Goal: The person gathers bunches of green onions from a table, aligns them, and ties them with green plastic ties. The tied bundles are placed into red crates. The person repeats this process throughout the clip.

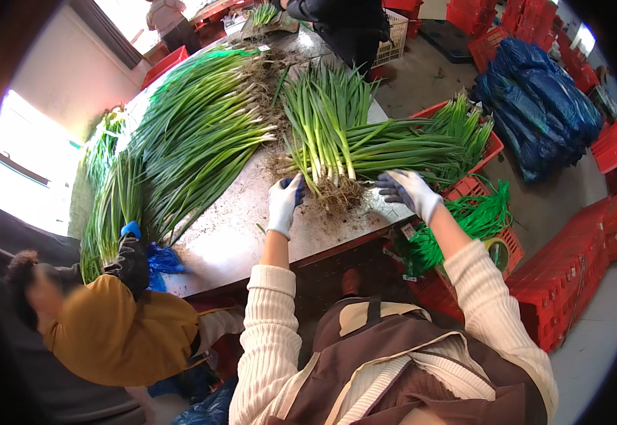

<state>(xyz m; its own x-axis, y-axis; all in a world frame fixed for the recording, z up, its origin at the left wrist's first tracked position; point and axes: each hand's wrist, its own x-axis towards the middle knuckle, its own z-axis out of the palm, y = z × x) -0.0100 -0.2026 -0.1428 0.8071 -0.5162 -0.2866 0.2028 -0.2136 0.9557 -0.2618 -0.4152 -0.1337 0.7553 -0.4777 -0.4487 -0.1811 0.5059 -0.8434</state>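
Observation:
A bunch of green onions (328, 125) lies in front of me on the metal table (239, 207), its leaves pointing away and its muddy roots (340, 196) towards me. My left hand (285, 202), in a white glove with dark fingertips, is just left of the roots. Its fingers are loosely bent and nothing plainly sits in them; whether the thumb touches a thin stalk is unclear. To the right of the roots, my right hand (406, 191) hovers with spread, empty fingers, gloved alike. A second layer of green onions (409, 146) lies crosswise beneath the bunch, leaves to the right.
A long heap of green onions (207, 122) covers the table's left part. At the left, a person (122, 329) holds more onions. Green plastic ties (462, 223) hang over a red crate at my right. Blue plastic bags (539, 109) and red crates (563, 271) stand beyond.

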